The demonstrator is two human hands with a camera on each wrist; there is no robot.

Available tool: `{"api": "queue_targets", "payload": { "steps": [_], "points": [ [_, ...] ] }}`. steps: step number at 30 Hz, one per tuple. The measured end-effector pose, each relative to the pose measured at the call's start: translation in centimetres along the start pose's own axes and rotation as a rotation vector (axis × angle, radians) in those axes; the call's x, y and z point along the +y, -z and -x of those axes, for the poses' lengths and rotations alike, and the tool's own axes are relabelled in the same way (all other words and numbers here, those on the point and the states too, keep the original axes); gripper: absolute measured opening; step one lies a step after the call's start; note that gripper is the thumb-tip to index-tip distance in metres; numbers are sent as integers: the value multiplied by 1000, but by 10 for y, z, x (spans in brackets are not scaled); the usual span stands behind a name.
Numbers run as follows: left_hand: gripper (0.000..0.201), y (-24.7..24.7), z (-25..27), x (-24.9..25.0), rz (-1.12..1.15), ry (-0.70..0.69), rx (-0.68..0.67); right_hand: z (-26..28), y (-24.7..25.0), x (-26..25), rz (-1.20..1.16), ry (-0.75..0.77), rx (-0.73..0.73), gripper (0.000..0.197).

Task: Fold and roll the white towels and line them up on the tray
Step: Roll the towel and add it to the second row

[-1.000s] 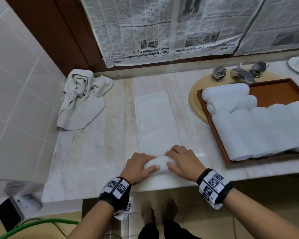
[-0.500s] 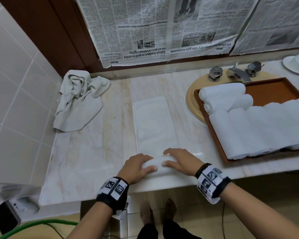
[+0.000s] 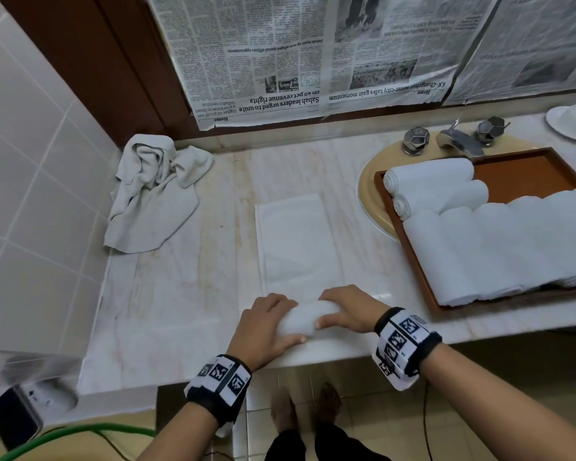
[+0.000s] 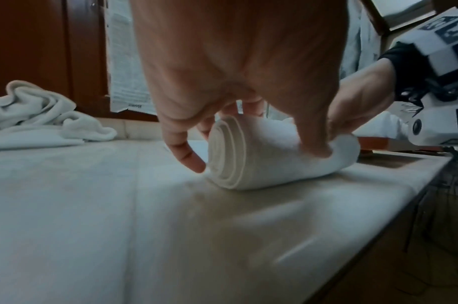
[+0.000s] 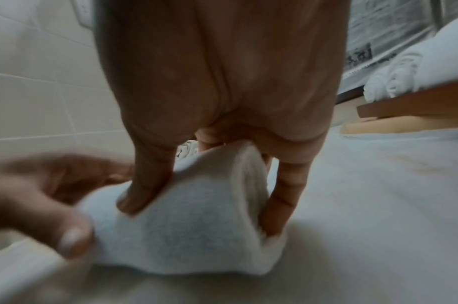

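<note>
While curled over the rolled end of the towel, left hand and right hand both gripping it at the near edge of the counter. Left fingers bent down over the far side of the roll, little finger tip just off the spiral end, thumb pressed into the near side. Right fingers hooked round the opposite end, thumb dug into the cloth on top, one finger down along the open end of the roll. Neither hand flat or spread; both closed round the towel, thumbs nearly meeting at the middle. Beyond the fingertips, the unrolled part of the towel lying flat on the counter, stretching away toward the wall. To the right of the right fingers, well apart, a brown tray over a sink, carrying rolled towels at its far left corner and a row of more white towels nearer. Far left of the left fingers, a crumpled cloth heaped against the tiled wall. Behind it all, newspaper taped up.
</note>
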State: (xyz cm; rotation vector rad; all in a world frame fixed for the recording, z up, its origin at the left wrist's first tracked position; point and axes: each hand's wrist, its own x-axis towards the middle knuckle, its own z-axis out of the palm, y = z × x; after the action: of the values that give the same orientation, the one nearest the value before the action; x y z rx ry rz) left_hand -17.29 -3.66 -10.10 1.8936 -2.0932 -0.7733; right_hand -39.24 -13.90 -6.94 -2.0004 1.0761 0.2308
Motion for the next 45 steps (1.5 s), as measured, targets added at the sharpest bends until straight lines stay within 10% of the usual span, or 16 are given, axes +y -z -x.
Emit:
{"api": "queue_targets", "payload": {
  "steps": [8, 15, 24, 32, 39, 45],
  "points": [
    [44, 18, -16, 0, 321, 135, -130, 15, -19, 7, 333, 190, 219, 67],
    [68, 6, -9, 12, -104, 90, -5, -5, -6, 6, -58, 49, 133, 46],
    [49, 29, -35, 6, 277, 159, -271, 10, -23, 7, 385, 164, 268, 61],
    [76, -2, -10, 4, 78, 68, -1, -9, 9, 3, 134, 32, -32, 55],
    [57, 25, -32, 2, 313, 172, -260, 14, -18, 5, 432, 187, 286, 72],
    [72, 10, -16, 15, -55, 128, 0, -3, -3, 7, 51, 63, 123, 57]
  ]
}}
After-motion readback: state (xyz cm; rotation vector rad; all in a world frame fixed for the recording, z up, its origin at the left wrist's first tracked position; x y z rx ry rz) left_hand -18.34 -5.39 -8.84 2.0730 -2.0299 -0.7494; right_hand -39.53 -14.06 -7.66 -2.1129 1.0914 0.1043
